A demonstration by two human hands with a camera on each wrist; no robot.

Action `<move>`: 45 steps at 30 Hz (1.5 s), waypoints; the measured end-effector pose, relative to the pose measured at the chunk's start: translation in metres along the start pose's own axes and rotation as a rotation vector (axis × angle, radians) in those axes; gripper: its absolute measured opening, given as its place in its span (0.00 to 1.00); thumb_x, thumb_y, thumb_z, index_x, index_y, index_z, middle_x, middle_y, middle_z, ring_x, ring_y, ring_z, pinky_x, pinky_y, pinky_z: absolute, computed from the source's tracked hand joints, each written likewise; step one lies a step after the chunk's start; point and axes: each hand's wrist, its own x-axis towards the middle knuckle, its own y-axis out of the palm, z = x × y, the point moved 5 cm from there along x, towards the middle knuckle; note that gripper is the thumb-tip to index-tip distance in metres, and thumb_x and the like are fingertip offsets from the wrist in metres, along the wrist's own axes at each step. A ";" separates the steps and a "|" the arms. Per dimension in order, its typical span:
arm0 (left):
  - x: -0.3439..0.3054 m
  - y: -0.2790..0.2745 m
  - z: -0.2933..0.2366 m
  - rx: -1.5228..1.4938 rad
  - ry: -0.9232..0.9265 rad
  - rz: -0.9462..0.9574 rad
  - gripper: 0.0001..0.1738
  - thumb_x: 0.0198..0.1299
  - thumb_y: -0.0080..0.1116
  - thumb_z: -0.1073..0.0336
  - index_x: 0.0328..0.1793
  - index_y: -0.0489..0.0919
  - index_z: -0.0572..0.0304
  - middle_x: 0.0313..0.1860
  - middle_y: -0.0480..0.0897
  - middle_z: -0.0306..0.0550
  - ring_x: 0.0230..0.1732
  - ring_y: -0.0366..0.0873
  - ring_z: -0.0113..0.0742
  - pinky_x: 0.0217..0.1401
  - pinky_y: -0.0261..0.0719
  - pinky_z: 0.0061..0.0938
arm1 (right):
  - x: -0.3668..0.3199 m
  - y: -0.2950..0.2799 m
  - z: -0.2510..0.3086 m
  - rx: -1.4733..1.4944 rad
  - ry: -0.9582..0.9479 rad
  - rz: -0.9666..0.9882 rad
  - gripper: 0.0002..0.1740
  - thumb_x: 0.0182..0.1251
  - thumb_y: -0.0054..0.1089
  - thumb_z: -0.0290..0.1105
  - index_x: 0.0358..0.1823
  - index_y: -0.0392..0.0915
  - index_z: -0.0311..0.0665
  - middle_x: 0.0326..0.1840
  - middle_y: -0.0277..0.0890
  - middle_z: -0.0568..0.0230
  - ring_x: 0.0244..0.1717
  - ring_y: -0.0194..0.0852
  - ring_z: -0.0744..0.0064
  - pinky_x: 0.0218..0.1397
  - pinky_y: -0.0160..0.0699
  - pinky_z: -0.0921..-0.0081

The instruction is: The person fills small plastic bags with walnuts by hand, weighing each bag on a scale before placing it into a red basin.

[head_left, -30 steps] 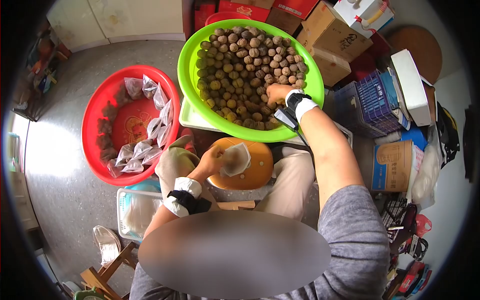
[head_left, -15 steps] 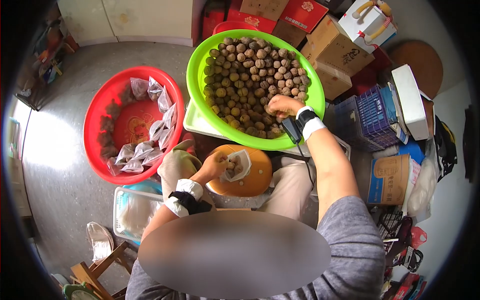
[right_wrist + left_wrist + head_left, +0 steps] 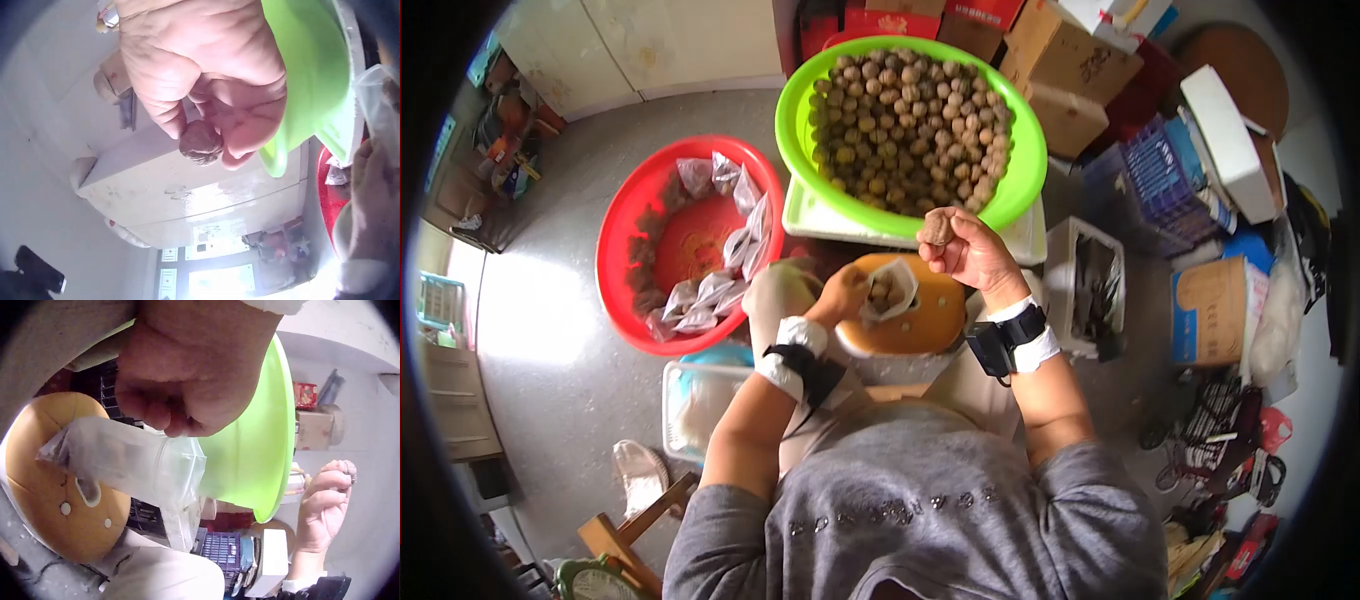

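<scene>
Over the orange stool [image 3: 937, 310], a translucent bag [image 3: 905, 278] with walnuts [image 3: 884, 293] inside is gripped at its edge in the closed left hand [image 3: 840, 297]. A single walnut [image 3: 938, 229] is pinched by the right hand [image 3: 975, 255], near the green basin [image 3: 1029, 165], where many loose walnuts [image 3: 910, 130] are heaped.

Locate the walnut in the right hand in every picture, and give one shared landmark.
Head: walnut above and slightly right of centre.
Left wrist: walnut near the right edge, just below mid-height.
Right wrist: walnut at the centre.
Shared landmark: green basin.
</scene>
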 end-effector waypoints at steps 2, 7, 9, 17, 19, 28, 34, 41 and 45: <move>-0.005 0.001 -0.004 -0.022 -0.030 0.009 0.08 0.49 0.50 0.67 0.31 0.68 0.64 0.18 0.70 0.39 0.16 0.67 0.24 0.16 0.66 0.18 | -0.013 -0.008 -0.023 -0.078 0.045 -0.085 0.16 0.55 0.51 0.39 0.41 0.67 0.37 0.32 0.70 0.61 0.31 0.71 0.71 0.27 0.71 0.84; -0.020 0.013 -0.007 0.037 -0.062 -0.020 0.08 0.49 0.49 0.69 0.33 0.68 0.65 0.18 0.69 0.40 0.17 0.67 0.24 0.18 0.66 0.18 | -0.031 -0.038 -0.068 -0.608 0.149 -0.328 0.13 0.56 0.51 0.39 0.36 0.68 0.37 0.30 0.70 0.70 0.27 0.68 0.84 0.25 0.66 0.90; -0.024 0.017 -0.005 0.020 -0.068 -0.048 0.08 0.49 0.48 0.69 0.34 0.67 0.65 0.19 0.69 0.40 0.17 0.66 0.24 0.18 0.65 0.18 | -0.027 -0.052 -0.082 -0.771 0.162 -0.356 0.14 0.53 0.52 0.39 0.34 0.69 0.36 0.27 0.71 0.71 0.25 0.67 0.85 0.25 0.66 0.88; -0.036 0.015 0.011 -0.081 -0.082 -0.143 0.08 0.50 0.46 0.71 0.36 0.67 0.66 0.18 0.69 0.41 0.15 0.64 0.25 0.15 0.62 0.17 | -0.017 -0.044 -0.082 -1.361 0.051 -0.434 0.19 0.52 0.50 0.41 0.38 0.68 0.31 0.37 0.72 0.48 0.40 0.69 0.52 0.40 0.67 0.65; -0.036 0.009 0.024 -0.093 -0.090 -0.182 0.08 0.49 0.45 0.71 0.35 0.67 0.66 0.17 0.69 0.41 0.14 0.64 0.25 0.15 0.61 0.17 | -0.021 -0.046 -0.080 -1.386 0.047 -0.507 0.20 0.53 0.49 0.41 0.40 0.67 0.31 0.37 0.71 0.47 0.40 0.69 0.52 0.41 0.67 0.65; -0.045 0.007 0.026 -0.086 -0.093 -0.186 0.08 0.49 0.46 0.71 0.35 0.68 0.66 0.18 0.69 0.40 0.14 0.65 0.26 0.15 0.62 0.18 | -0.006 -0.086 -0.138 -1.608 0.061 -0.379 0.14 0.48 0.50 0.34 0.34 0.66 0.31 0.31 0.70 0.43 0.36 0.68 0.47 0.37 0.67 0.61; -0.058 0.024 -0.052 0.525 0.281 -0.163 0.09 0.49 0.48 0.68 0.37 0.70 0.64 0.25 0.74 0.47 0.25 0.73 0.34 0.27 0.71 0.24 | -0.018 -0.028 -0.112 -1.874 -0.071 -0.197 0.05 0.43 0.51 0.29 0.20 0.72 0.36 0.24 0.72 0.50 0.30 0.71 0.52 0.33 0.68 0.63; -0.118 0.165 -0.190 0.363 0.742 0.775 0.12 0.49 0.49 0.63 0.36 0.72 0.64 0.33 0.75 0.51 0.37 0.73 0.42 0.40 0.70 0.33 | -0.005 -0.010 -0.142 -1.842 -0.046 -0.104 0.05 0.44 0.48 0.28 0.21 0.73 0.36 0.23 0.73 0.50 0.30 0.73 0.53 0.32 0.70 0.63; -0.136 0.229 -0.190 0.501 0.696 1.163 0.16 0.51 0.45 0.58 0.34 0.73 0.64 0.31 0.75 0.52 0.33 0.71 0.43 0.36 0.68 0.33 | 0.000 -0.001 -0.146 -1.859 0.036 -0.117 0.06 0.44 0.48 0.28 0.22 0.73 0.35 0.24 0.73 0.49 0.30 0.73 0.52 0.32 0.70 0.63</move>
